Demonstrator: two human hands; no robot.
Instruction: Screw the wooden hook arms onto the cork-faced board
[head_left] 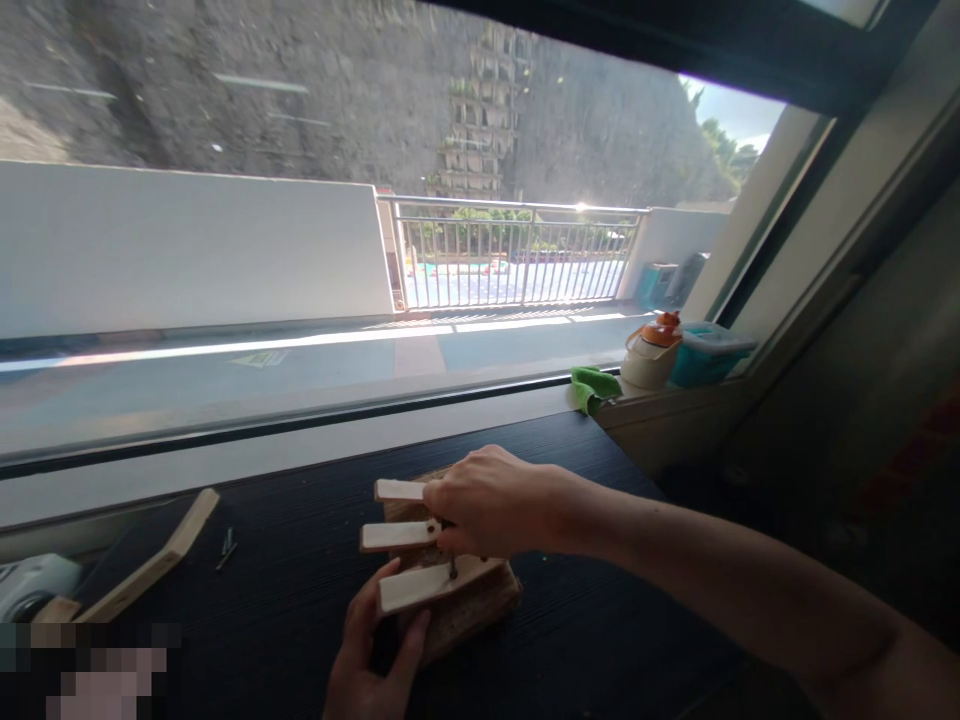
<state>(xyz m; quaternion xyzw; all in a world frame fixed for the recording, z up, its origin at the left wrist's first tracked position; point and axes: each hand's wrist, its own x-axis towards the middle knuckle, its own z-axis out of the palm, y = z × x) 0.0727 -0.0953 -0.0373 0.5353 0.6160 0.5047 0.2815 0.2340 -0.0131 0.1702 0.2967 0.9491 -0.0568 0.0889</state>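
A wooden piece with several pale slats [409, 588] on a rough brown block [472, 615] lies on the dark table. My left hand [367, 640] grips the left end of the nearest slat, thumb on the near side and fingers on the far side. Over the slats my right hand [487, 505] is closed, palm down, its fingers pinched together. Below those fingers a thin dark metal shaft [453, 568] stands upright on the nearest slat. Whether the right hand holds that shaft or something else is hidden. Dark holes show in the slats.
Left on the dark table [285, 570] lie two screws [226, 548] and an angled wooden strip [154, 565]. A white device [37, 583] stands at the left edge. A green cloth [595, 387], a cream bottle [649, 358] and a teal box [709, 355] sit by the window.
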